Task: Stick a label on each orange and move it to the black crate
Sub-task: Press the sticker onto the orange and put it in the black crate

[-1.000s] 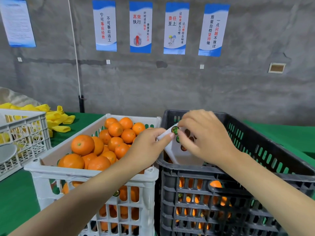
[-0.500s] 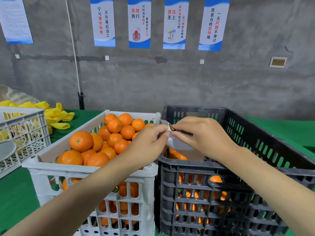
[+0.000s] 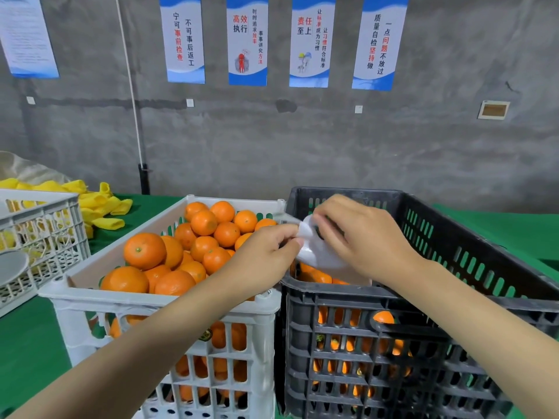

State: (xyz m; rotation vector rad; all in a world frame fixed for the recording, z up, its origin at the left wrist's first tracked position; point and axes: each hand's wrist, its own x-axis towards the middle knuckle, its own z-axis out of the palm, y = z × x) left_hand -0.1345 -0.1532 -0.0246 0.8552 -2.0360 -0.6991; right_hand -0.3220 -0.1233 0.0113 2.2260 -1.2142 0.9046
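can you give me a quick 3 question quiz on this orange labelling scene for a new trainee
1. True or false: the left hand and the right hand both hold the label sheet.
2. Which crate is heaped with oranges up past its rim? A white, B black, C both.
3. Fill in: neither hand holds an ___.

Key: 1 true; 2 A, the white crate; 3 orange.

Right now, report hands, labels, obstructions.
Left hand, right hand pinch label sheet over black crate. Oranges in white crate, none held. Nothing blocking.
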